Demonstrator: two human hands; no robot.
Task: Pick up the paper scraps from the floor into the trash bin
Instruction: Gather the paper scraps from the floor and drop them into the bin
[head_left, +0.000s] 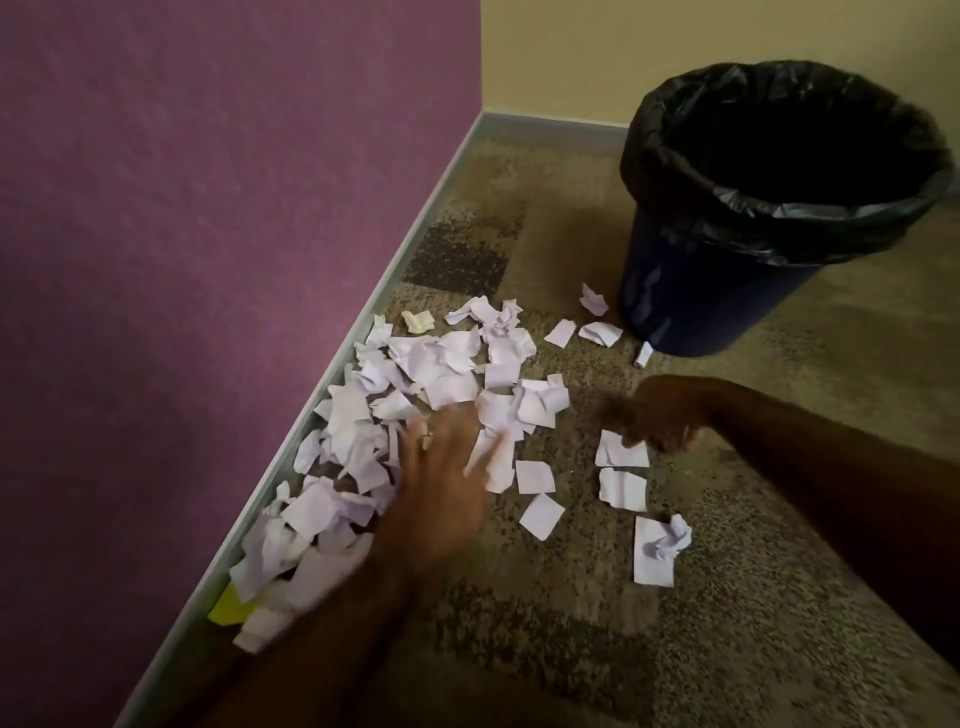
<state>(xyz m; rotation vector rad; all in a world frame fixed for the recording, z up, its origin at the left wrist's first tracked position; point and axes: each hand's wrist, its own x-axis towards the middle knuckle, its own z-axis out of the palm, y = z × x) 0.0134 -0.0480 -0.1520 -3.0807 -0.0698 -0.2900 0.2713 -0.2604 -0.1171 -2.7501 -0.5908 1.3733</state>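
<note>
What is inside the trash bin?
Only the black liner shows inside the trash bin, folded over its rim. The interior is dark, so whether anything lies at the bottom cannot be seen.

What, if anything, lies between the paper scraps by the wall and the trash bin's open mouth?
Nothing visible blocks the way. Between the paper scraps and the trash bin lies only carpet with a few stray pieces. The bin stands upright, its black-lined mouth uncovered.

Crumpled matt paper scraps (447, 374); rough speckled carpet (727, 597); glossy plastic bin liner (675, 171).
</note>
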